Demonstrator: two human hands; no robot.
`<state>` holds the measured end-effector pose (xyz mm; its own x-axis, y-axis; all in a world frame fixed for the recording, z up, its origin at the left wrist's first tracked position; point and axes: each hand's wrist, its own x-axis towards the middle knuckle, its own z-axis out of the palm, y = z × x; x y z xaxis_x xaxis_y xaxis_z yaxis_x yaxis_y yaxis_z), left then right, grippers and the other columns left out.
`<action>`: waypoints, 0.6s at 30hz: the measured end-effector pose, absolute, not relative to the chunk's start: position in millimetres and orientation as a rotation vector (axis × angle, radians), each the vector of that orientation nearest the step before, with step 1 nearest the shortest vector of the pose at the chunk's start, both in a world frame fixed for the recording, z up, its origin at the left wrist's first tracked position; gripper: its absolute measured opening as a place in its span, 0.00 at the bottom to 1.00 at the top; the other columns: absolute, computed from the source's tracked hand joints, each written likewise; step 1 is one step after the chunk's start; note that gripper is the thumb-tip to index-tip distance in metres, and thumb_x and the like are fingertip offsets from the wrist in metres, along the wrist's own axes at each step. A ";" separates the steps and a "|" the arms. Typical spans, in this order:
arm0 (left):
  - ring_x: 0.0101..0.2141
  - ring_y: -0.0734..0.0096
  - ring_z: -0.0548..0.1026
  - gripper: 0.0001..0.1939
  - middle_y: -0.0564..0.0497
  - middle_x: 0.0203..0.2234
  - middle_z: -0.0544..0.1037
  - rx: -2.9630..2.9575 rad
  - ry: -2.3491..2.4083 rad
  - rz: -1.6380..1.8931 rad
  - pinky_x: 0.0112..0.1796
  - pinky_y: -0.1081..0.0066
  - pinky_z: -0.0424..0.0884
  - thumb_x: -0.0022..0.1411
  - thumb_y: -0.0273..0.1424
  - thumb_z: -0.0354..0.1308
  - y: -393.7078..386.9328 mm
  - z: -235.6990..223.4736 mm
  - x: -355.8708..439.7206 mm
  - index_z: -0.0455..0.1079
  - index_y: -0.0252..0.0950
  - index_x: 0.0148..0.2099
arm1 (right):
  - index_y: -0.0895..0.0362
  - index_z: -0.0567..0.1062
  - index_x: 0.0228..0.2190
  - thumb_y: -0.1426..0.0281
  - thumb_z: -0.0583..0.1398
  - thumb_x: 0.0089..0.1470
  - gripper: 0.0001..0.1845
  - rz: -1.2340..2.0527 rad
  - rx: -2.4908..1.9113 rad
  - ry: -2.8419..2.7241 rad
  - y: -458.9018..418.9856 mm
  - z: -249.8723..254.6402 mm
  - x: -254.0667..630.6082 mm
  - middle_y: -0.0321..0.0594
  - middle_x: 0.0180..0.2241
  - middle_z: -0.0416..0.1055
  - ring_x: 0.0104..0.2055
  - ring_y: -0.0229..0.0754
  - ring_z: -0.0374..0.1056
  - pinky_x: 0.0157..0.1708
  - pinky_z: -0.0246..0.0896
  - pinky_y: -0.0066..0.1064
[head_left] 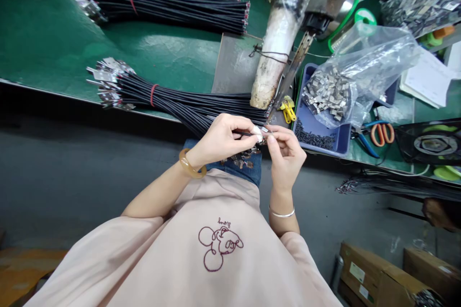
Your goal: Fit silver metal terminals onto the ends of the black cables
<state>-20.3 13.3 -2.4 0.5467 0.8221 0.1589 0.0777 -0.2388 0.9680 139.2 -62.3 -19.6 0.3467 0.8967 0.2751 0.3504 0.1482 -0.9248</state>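
My left hand [230,140] is closed on a black cable near its end, with white wrapping on a fingertip. Close beside it, my right hand [284,151] pinches a small shiny metal piece [265,129] at the cable's end; the fingers partly hide it. Just beyond my hands a bundle of black cables [187,100], tied with a red band, lies along the table edge, its metal ends to the left. More cable ends with metal parts [243,158] rest over my lap, below my left hand.
Two thicker cable bundles [173,2] lie at the back left. A wrapped tube [270,57] slants down towards my hands. To the right are a yellow clip tool [288,109], a blue tray [342,146] of metal pieces and small black parts, and orange-handled pliers [382,133].
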 end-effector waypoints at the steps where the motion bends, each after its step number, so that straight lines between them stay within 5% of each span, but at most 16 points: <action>1: 0.24 0.78 0.72 0.06 0.50 0.25 0.80 1.650 0.790 0.858 0.25 0.80 0.65 0.58 0.27 0.62 12.2 -2.6 -19.2 0.79 0.30 0.32 | 0.53 0.79 0.35 0.68 0.63 0.60 0.03 0.531 -1.431 -1.215 -63.0 -19.6 139.6 0.39 0.42 0.79 0.43 0.41 0.78 0.42 0.77 0.35; 11: 0.24 0.78 0.69 0.06 0.51 0.23 0.75 1.582 0.829 0.849 0.25 0.79 0.65 0.57 0.28 0.60 9.0 -5.0 -15.9 0.75 0.30 0.30 | 0.50 0.76 0.38 0.70 0.60 0.62 0.04 0.310 -1.397 -1.310 -72.2 -20.1 137.2 0.39 0.43 0.79 0.45 0.44 0.79 0.46 0.77 0.45; 18: 0.23 0.81 0.64 0.04 0.55 0.21 0.71 1.525 0.803 0.876 0.24 0.80 0.60 0.56 0.24 0.58 5.8 -4.8 -12.8 0.73 0.32 0.29 | 0.52 0.75 0.37 0.71 0.62 0.61 0.02 0.352 -1.374 -1.212 -72.6 -19.1 133.7 0.38 0.40 0.79 0.39 0.41 0.80 0.38 0.78 0.36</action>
